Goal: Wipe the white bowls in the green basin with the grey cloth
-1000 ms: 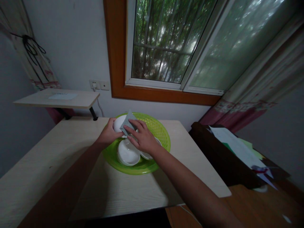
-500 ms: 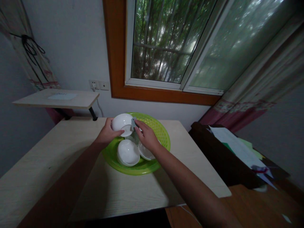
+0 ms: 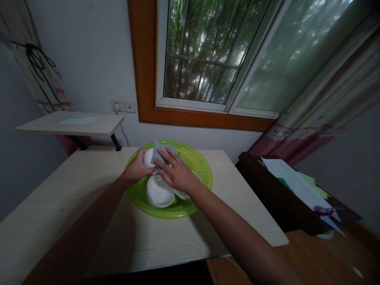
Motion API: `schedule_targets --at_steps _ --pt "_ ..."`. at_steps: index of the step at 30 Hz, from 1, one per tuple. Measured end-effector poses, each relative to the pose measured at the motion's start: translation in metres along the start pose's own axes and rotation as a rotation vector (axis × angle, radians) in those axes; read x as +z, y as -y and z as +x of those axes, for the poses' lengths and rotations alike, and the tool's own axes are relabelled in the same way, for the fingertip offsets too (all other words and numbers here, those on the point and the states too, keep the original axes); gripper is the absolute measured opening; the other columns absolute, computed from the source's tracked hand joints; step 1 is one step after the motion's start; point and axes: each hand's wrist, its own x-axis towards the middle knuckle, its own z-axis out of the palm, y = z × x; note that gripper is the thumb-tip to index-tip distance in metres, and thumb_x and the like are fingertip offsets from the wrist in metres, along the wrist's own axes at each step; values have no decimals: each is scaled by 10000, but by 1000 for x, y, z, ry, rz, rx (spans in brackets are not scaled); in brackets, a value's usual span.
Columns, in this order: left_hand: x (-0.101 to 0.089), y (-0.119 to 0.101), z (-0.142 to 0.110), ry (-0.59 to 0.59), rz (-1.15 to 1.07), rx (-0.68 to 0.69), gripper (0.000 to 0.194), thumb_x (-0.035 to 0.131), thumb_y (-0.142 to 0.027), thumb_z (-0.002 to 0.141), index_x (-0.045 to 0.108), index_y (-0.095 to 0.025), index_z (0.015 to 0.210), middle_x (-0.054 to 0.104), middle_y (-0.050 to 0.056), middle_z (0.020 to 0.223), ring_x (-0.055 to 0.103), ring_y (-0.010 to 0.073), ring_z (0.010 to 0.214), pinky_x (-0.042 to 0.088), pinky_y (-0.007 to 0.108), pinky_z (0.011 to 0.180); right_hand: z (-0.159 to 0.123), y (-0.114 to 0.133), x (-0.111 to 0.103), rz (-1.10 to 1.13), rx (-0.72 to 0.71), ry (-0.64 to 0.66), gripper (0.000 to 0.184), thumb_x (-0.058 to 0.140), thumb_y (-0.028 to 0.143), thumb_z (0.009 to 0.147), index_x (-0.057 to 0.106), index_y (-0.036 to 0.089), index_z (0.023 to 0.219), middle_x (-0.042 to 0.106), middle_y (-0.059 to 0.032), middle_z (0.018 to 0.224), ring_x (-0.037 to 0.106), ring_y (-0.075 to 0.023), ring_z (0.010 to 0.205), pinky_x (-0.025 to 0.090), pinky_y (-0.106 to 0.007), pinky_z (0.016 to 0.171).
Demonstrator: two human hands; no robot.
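My left hand (image 3: 138, 168) grips a white bowl (image 3: 148, 158) by its left side, above the back left of a green plastic basket (image 3: 204, 168). With its fingers spread over a grey cloth (image 3: 162, 149), my right hand (image 3: 178, 171) presses the cloth against the bowl's outside. The cloth and my fingers cover much of this bowl. Below the hands, a second white bowl (image 3: 160, 192) sits in the basket. Another white dish (image 3: 181, 195) lies to its right, partly hidden under my right hand and wrist.
The basket stands on a pale wooden table (image 3: 74, 198) against the wall. A small raised shelf (image 3: 103, 122) with a paper on it is at the back left. Papers (image 3: 292, 178) lie on a dark cabinet (image 3: 267, 190) to the right. A window is behind.
My right hand has moved left with the cloth, from the bowl's right edge onto its outside. The cloth now spreads over the bowl, which is tilted differently and lower.
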Motion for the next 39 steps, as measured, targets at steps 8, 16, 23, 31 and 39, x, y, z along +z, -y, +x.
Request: schedule_targets --at_steps 8,16,23,31,39 --pt "-1 4 1 -23 -167 -57 753 871 -359 609 470 -209 1229 630 94 1201 656 270 1090 549 453 957 -2 -11 9 189 192 -133 495 475 302 1057 445 277 1551 353 -93 1663 373 -229 1523 351 -498 1248" --pt "-1 0 3 -145 -448 -127 672 873 -335 594 466 -198 1112 619 46 1108 647 223 1021 548 411 934 -12 -34 20 476 382 -162 485 489 485 1047 524 318 1501 535 -60 1548 516 -221 1427 405 -503 1206" --pt "0 0 2 -135 -437 -124 626 857 -331 622 456 -208 1087 625 49 1113 661 225 1012 561 410 914 -12 -32 20 405 348 -151 500 520 445 1040 507 298 1518 509 -86 1567 473 -235 1462 383 -505 1220" --pt "-3 5 1 -52 -170 -77 684 863 -383 631 489 -218 1180 636 60 1128 664 270 1050 561 449 930 -9 -17 5 266 204 -131 522 537 338 1032 447 313 1546 366 -81 1658 398 -233 1508 371 -504 1227" --pt "-1 -2 0 1 39 -3 668 843 -409 611 495 -203 1143 648 74 1105 663 288 1033 546 446 929 -5 -8 1 92 13 -66 521 552 281 1009 463 318 1521 300 -42 1689 226 -282 1581 306 -586 1254"
